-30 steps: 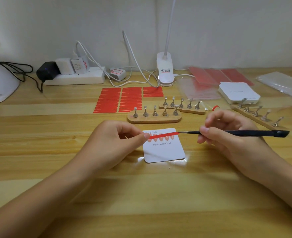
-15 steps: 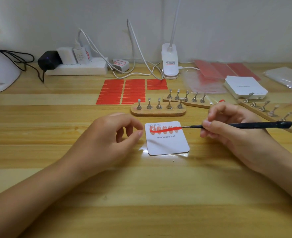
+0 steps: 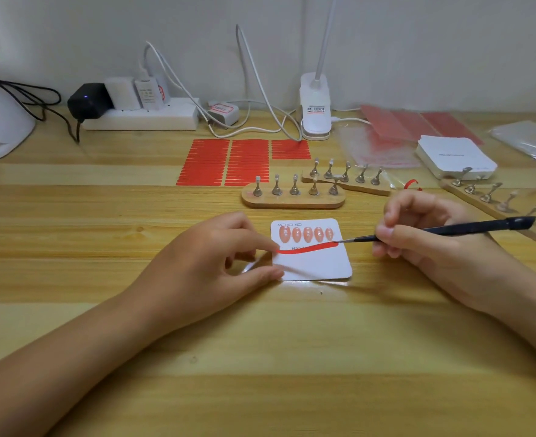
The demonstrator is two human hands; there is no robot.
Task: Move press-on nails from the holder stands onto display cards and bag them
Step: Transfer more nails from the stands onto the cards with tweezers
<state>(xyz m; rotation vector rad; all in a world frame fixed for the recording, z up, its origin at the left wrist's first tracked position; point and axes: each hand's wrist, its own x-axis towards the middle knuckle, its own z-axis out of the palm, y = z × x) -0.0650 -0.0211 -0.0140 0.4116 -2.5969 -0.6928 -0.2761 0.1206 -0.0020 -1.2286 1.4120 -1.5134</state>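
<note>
Head view: five nails (image 3: pixel 306 234) sit on the display card (image 3: pixel 317 266); my left hand (image 3: pixel 216 263) and right hand's (image 3: pixel 424 244) tweezers (image 3: pixel 443 230) grasp the red strip (image 3: pixel 310 248); bagging remains.

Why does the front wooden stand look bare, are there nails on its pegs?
Empty. All five metal pegs on the front stand show bare tips, while five pink nails lie in a row on the card.

L grip (image 3: pixel 216 263) fingers curled, thumb+index pinched; R grip (image 3: pixel 418 244) in pen-style pinch, both forearms low.
</note>
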